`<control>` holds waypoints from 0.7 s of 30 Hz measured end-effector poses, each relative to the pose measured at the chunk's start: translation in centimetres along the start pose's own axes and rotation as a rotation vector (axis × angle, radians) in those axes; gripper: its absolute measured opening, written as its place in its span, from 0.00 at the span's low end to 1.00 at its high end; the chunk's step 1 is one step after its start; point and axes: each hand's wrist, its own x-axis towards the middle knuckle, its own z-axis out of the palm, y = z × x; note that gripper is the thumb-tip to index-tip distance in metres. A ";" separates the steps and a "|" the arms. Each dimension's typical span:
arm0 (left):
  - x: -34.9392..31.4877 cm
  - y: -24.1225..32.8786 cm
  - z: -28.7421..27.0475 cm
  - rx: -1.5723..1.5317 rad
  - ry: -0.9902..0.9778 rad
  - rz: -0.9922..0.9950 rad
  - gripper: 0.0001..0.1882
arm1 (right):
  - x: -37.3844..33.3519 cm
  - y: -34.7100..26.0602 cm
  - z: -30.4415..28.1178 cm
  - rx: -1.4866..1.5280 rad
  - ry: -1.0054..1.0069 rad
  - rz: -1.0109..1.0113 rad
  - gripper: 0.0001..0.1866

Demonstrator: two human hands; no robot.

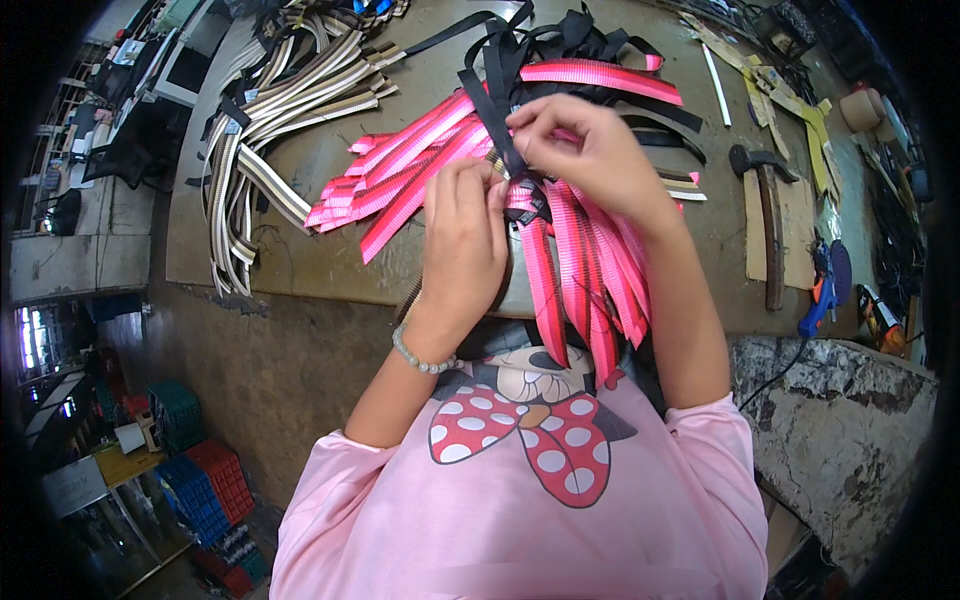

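Note:
A bundle of pink webbing straps [585, 265] with dark centre stripes lies across the near middle of the table, its loose ends hanging over the front edge. A black strap [490, 110] runs down to the middle of the bundle, where black material is wrapped around it. My left hand [465, 215] is closed at the wrapped part, fingers together against the straps. Above and right of it, my right hand [575, 145] is bent in a pinch at the black strap; what lies between its fingertips is partly hidden.
Striped beige, white and brown straps [285, 100] are heaped at the left. More black straps [570, 40] lie at the back. To the right are a hammer [768, 215] on cardboard, a blue-handled tool [822, 290] with a cord, and a tape roll [860, 110].

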 end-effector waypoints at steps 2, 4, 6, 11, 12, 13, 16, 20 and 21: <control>0.4 0.0 -0.2 -0.042 0.057 -0.015 0.04 | 0.3 -0.2 -0.7 0.142 0.221 0.062 0.06; 0.9 0.2 -0.9 -0.094 0.075 -0.090 0.05 | 0.2 -0.6 -2.0 0.420 0.346 0.039 0.09; 1.3 0.6 -2.1 -0.168 0.155 -0.201 0.05 | 0.0 -1.3 -3.4 0.656 0.352 -0.051 0.09; 2.5 0.9 -4.1 -0.620 0.113 -0.503 0.11 | -1.0 -3.2 -4.1 0.908 0.051 -0.112 0.10; 2.9 0.6 -3.9 -0.531 0.015 -0.587 0.11 | -1.1 -3.4 -3.4 0.893 -0.023 -0.103 0.10; 3.1 0.3 -3.5 -0.471 -0.040 -0.542 0.12 | -1.1 -3.4 -2.7 0.846 -0.094 -0.112 0.10; 2.8 -0.7 -2.0 -0.406 -0.062 -0.570 0.11 | -0.4 -2.1 1.6 0.367 0.099 0.095 0.11; 1.8 -2.2 -0.9 -0.526 -0.021 -0.616 0.10 | -0.1 -0.6 4.1 -0.107 0.275 0.107 0.12; 1.6 -2.6 -1.0 -0.515 -0.023 -0.571 0.11 | -0.1 -0.4 4.1 -0.115 0.284 0.124 0.12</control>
